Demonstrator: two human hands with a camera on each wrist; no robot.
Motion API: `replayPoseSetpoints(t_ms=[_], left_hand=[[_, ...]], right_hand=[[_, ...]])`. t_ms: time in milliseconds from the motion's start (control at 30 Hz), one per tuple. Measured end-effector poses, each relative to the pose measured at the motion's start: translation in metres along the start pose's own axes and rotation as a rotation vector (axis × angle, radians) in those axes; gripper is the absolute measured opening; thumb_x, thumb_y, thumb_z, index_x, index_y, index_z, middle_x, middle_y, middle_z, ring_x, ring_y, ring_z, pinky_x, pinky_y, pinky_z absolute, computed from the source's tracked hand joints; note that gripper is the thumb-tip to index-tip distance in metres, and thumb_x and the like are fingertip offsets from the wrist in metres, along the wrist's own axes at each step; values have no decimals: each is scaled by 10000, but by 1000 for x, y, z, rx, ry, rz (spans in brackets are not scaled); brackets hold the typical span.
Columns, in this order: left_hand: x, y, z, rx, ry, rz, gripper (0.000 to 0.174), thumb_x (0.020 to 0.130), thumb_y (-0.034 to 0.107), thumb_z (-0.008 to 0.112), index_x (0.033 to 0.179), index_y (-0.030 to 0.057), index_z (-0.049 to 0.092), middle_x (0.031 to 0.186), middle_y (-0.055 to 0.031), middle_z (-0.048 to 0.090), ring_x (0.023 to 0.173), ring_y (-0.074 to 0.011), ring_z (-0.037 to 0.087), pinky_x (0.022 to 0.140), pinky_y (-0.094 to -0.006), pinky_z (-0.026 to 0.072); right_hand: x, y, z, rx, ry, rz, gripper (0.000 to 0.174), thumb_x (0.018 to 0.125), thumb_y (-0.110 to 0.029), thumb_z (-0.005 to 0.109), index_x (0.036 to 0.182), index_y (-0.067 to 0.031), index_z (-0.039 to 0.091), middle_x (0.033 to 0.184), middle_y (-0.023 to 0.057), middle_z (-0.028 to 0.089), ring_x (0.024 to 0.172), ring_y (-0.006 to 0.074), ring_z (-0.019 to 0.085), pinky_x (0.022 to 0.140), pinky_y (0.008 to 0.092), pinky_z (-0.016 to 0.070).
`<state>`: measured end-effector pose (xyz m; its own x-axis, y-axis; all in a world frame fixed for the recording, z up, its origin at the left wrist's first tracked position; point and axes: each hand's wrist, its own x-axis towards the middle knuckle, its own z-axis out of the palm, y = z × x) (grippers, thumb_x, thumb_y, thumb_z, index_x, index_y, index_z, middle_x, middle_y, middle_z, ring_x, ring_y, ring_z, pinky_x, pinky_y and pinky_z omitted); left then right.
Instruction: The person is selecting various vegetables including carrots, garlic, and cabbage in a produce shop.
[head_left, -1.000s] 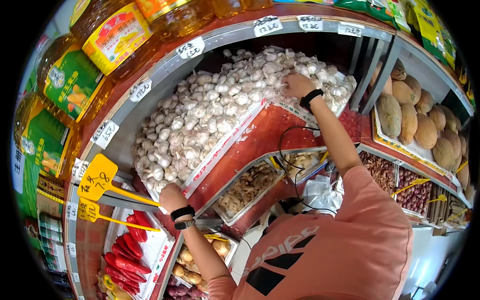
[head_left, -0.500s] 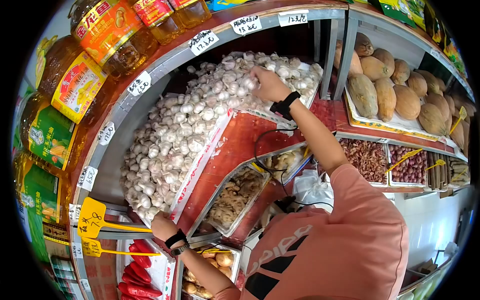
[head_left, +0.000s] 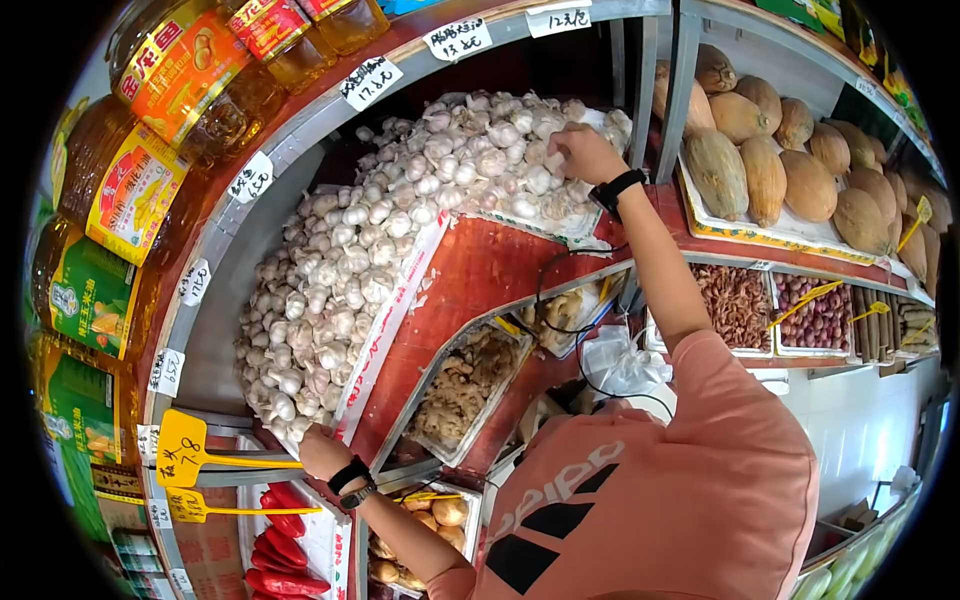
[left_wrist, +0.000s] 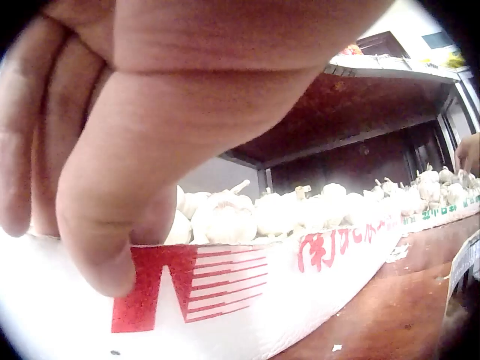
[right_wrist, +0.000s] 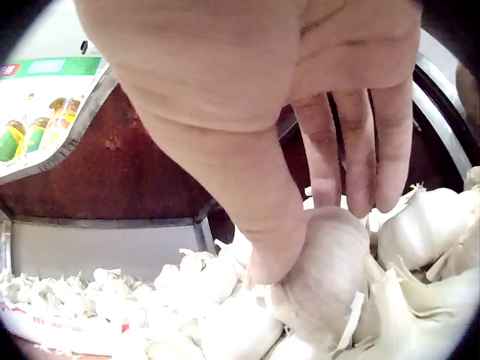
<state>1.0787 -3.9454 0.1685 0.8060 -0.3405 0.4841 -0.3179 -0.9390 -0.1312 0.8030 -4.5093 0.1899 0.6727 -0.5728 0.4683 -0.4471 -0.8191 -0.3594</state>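
White garlic bulbs [head_left: 350,240] are heaped in a long white box [head_left: 392,328] on a red shelf. At the heap's lower left end my left hand [head_left: 327,455] grips the box's edge; in the left wrist view the thumb of this hand [left_wrist: 165,127] lies over the printed outer wall [left_wrist: 225,292], with fingers behind the rim. Toward the right end of the heap is my right hand [head_left: 588,155]. The right wrist view has this hand [right_wrist: 262,97] with thumb and fingers around one garlic bulb [right_wrist: 330,262], other bulbs close beside it; part of the grip is hidden.
Oil bottles [head_left: 150,190] line the upper left shelf. Yellow price tags [head_left: 182,448] stick out near red peppers [head_left: 283,550]. Ginger [head_left: 465,385] lies in a tray below, and a black cable [head_left: 540,300] hangs nearby. Squash [head_left: 765,180] fills a tray at right.
The head view has shifted. Across the garlic, my right hand has moved toward the heap's right end. My left hand stays at the box's lower left edge.
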Motion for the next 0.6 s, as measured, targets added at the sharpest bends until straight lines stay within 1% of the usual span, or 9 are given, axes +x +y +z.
replayPoseSetpoints(t_ms=[33, 67, 167, 233, 333, 367, 467, 533, 600], left_hand=[[0, 2, -4, 5, -1, 11, 79, 709, 73, 665, 684, 134, 708, 705, -111, 680, 669, -314, 670, 583, -425, 519], [1, 3, -6, 8, -1, 21, 87, 708, 59, 672, 690, 134, 714, 709, -106, 684, 676, -307, 678, 590, -414, 527], [2, 0, -7, -49, -45, -5, 47, 733, 112, 695, 703, 133, 724, 734, -109, 695, 685, -320, 676, 603, -420, 527], [-1, 4, -20, -108, -104, -16, 70, 778, 178, 701, 776, 118, 737, 777, -123, 706, 711, -327, 682, 629, -425, 530], [5, 12, -46, -234, -119, -35, 211, 837, 281, 694, 889, 81, 735, 837, -148, 715, 757, -329, 693, 668, -429, 532], [8, 17, -54, -284, -112, -47, 263, 856, 317, 688, 927, 67, 731, 857, -157, 717, 773, -329, 697, 681, -429, 533], [12, 62, -100, -415, -5, 98, 319, 892, 331, 657, 1002, 35, 707, 885, -173, 717, 805, -323, 705, 703, -419, 532], [11, 103, -116, -632, -53, 161, 263, 890, 252, 666, 1010, 20, 699, 895, -157, 724, 847, -275, 720, 713, -377, 543], [6, 142, -122, -773, -72, 334, 237, 896, 215, 667, 1024, 18, 699, 895, -161, 724, 844, -253, 723, 711, -348, 542]], right_hand=[[0, 1, -4, 45, -76, -23, 336, 623, -60, 757, 928, -105, 621, 898, 92, 581, 881, 306, 620, 737, 429, 500], [-2, -1, -6, 43, -72, -13, 328, 627, -60, 758, 922, -103, 622, 891, 91, 578, 879, 302, 616, 739, 422, 498], [-7, -6, -9, 35, -52, -2, 299, 642, -75, 754, 912, -100, 627, 879, 93, 585, 878, 301, 616, 744, 415, 496], [-10, -7, -11, 35, -30, -9, 279, 658, -105, 738, 915, -97, 629, 884, 98, 610, 883, 314, 631, 747, 430, 502], [-20, -26, -32, 142, 142, -128, 264, 719, -79, 742, 961, -63, 638, 943, 101, 601, 926, 309, 610, 799, 391, 494], [-23, -44, -50, 160, 214, -197, 244, 753, -83, 729, 978, -50, 639, 963, 106, 612, 936, 307, 616, 808, 378, 496], [-41, -117, -125, 262, 353, -321, 177, 827, -89, 698, 984, -20, 652, 971, 112, 648, 922, 276, 643, 803, 330, 500], [-55, -148, -158, 293, 474, -423, 125, 846, -116, 685, 934, -30, 663, 892, 104, 656, 847, 253, 647, 747, 329, 512], [-74, -161, -178, 279, 464, -448, 120, 838, -94, 693, 925, -16, 667, 875, 107, 662, 814, 242, 650, 726, 327, 512]])
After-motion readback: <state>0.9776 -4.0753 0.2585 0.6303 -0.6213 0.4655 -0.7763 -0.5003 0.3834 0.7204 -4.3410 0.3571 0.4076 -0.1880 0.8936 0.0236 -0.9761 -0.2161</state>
